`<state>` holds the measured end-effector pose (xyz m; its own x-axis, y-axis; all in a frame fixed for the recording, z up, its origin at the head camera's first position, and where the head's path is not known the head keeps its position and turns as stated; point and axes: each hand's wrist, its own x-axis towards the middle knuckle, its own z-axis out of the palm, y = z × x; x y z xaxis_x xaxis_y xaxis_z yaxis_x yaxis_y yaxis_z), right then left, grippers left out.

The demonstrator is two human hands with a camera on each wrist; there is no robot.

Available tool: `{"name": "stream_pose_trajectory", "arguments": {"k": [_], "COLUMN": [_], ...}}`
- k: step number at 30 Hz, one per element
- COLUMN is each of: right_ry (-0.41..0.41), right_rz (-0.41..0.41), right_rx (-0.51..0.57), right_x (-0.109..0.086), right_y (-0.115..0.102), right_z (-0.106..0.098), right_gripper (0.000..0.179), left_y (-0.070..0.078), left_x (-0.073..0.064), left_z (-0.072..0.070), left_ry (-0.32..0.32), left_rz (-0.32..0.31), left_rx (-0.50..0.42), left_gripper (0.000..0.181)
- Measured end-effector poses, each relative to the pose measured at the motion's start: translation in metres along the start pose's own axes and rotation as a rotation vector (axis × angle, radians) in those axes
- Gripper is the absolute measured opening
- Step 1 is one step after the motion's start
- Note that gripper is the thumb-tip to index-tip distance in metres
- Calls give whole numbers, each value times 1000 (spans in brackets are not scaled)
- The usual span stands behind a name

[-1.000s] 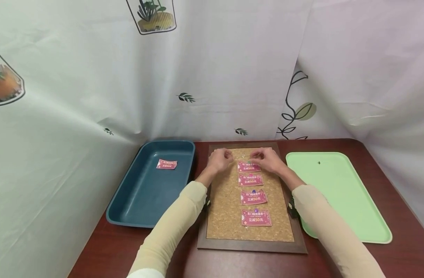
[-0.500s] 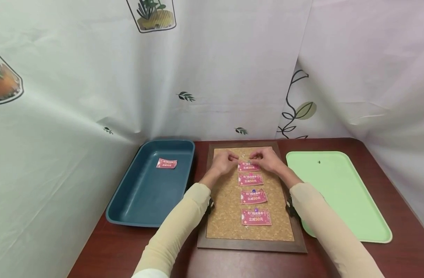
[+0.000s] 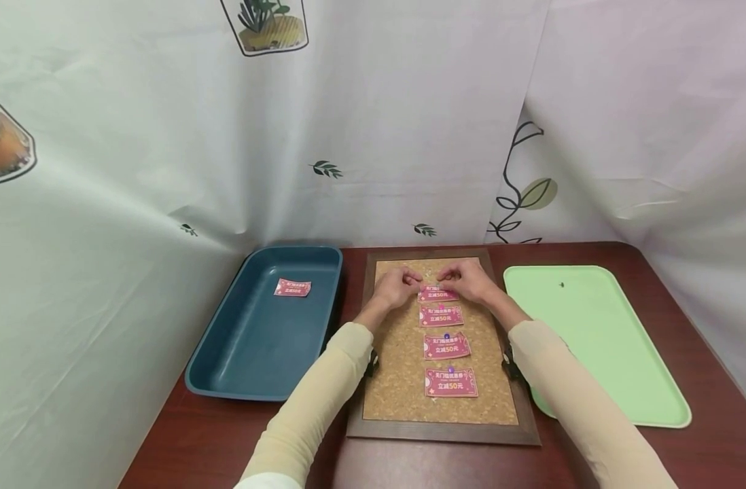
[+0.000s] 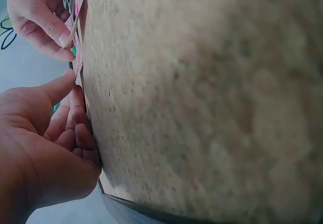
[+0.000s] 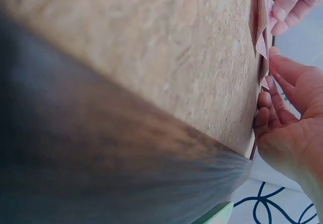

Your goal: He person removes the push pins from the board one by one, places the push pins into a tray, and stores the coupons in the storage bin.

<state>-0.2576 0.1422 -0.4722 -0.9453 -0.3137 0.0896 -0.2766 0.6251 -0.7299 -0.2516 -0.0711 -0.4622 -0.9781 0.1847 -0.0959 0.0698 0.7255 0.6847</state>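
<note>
The top coupon (image 3: 437, 295) lies on the cork board (image 3: 393, 380), its left edge apparently pinched by the left hand (image 3: 395, 285), probably for steadiness; the right hand (image 3: 467, 280) crowds one green pin (image 4: 74, 50), its grip unclear; below, three pins (image 3: 446, 337) fasten three coupons (image 3: 446, 348); the blue tray (image 3: 251, 360) holds a fifth coupon (image 3: 293, 288)

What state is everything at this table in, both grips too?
Corkboard: lying on the table
Top coupon: green pin on it
Second coupon: pinned, pink pin
Third coupon: pinned, blue pin
Bottom coupon: pinned, purple pin
Loose coupon: unpinned
Blue tray: holding loose coupon
Green tray: holding one small dark thing
Left grip: at top coupon's left edge, pinch unclear
Right grip: at top coupon's upper edge, pinch unclear
</note>
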Motion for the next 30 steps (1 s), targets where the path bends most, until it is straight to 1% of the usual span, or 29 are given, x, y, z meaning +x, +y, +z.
{"name": "stream_pose_trajectory", "arguments": {"k": [10, 15, 20, 26, 30], "right_ry": [10, 8, 4, 0, -5], "right_rz": [10, 13, 26, 65, 86], "right_rx": [0, 10, 12, -2, -5], "right_x": [0, 1, 1, 2, 3], "right_y": [-1, 0, 0, -3, -4], "right_z": [1, 3, 3, 4, 4], "right_gripper": [17, 14, 11, 8, 7], "left_y": [-3, -4, -4, -5, -5], "left_x": [3, 3, 3, 3, 4], "left_z": [-2, -1, -1, -2, -2], "left_ry": [-18, -30, -42, -41, -37], "left_rz": [7, 31, 51, 69, 68], "left_rx": [-19, -27, -35, -32, -32], "left_gripper": [11, 6, 6, 8, 7]}}
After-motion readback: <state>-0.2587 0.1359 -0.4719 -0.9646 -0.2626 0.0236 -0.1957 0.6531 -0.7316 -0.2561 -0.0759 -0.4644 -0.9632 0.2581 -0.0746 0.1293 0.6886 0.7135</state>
